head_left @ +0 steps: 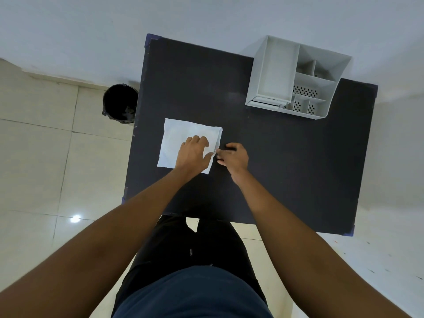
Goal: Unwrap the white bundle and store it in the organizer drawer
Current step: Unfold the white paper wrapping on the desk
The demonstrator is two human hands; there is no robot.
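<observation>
We look straight down on a dark table (pixel 286 168) from the head camera. The white cloth (pixel 181 136) lies spread flat on it, left of the table's middle, at about 10 o'clock from the table's centre. Its right edge is slightly rumpled and folded up where the hands meet.

Our left hand (pixel 193 154) rests palm down on the cloth's near right part, fingers (pixel 197 140) bent and close together, pressing the fabric to the table. The thumb reaches toward the cloth's right edge.

Our right hand (pixel 234 157) sits just beside the left, at its 3 o'clock, on the bare table at the cloth's right edge. Its fingers are curled in and appear to pinch something small and dark at that edge; we cannot tell what it is, nor whether the cloth itself is caught in the pinch.

The organizer (pixel 293 76) stands at the table's far right, at about 1 o'clock from the hands and well apart from them. It is white, with one long tray on its left and several small compartments on its right, some with perforated walls. The drawer (pixel 267 102) shows as a narrow front at the near end under the long tray; we cannot tell whether it is pulled out.

A black bin (pixel 119 103) stands on the tiled floor just beside the table's left edge, at 9 o'clock from the organizer.
</observation>
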